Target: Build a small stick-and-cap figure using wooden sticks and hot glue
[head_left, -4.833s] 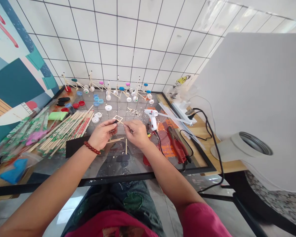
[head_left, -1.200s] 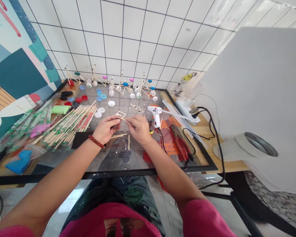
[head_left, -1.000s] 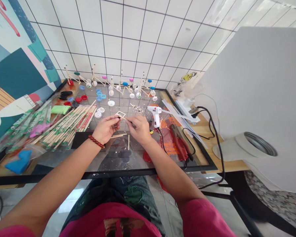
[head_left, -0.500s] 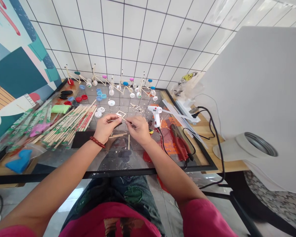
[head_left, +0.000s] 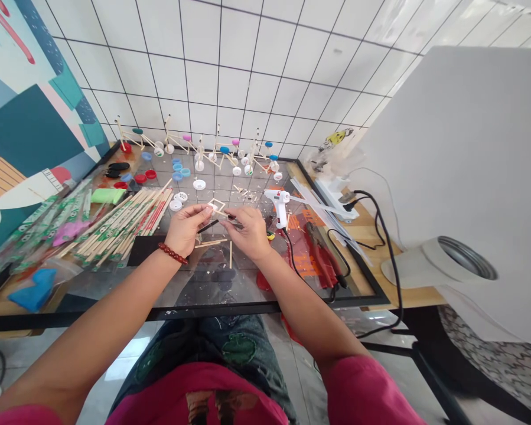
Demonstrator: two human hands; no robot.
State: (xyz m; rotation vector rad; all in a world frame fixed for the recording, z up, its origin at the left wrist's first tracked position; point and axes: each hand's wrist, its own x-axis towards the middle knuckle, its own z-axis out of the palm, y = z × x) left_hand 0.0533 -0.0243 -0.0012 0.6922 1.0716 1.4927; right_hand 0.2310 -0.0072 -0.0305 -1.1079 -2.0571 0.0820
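1. Left hand, mine: thumb and fingers pinched together on the left end of a small stick frame; red bead bracelet at the wrist.
2. Stick frame: pale wood, four-sided, held above the middle of the bench, between my two hands.
3. Right hand, mine: fingers bent and closed on a dark piece at the frame's right end; what this piece is, I cannot tell.
4. Dark strip: one, slanting just below the frame, between my hands.
5. Loose sticks: a few, lying crosswise below my hands; one single stick beside them, pointing towards me.
6. Black sheet: flat, just left of my left wrist.
7. Glue gun: white, to the right of my right hand, dark cord trailing towards me.
8. Pliers: red handles, right side of the bench.
9. Wood scraps: scattered beyond my right hand.
10. Bottle caps: white, blue and red, beyond my left hand.
11. Stick models: a row along the far edge, with white caps at their feet.
12. Paper-wrapped chopsticks: a heap on the left, near a green pack.
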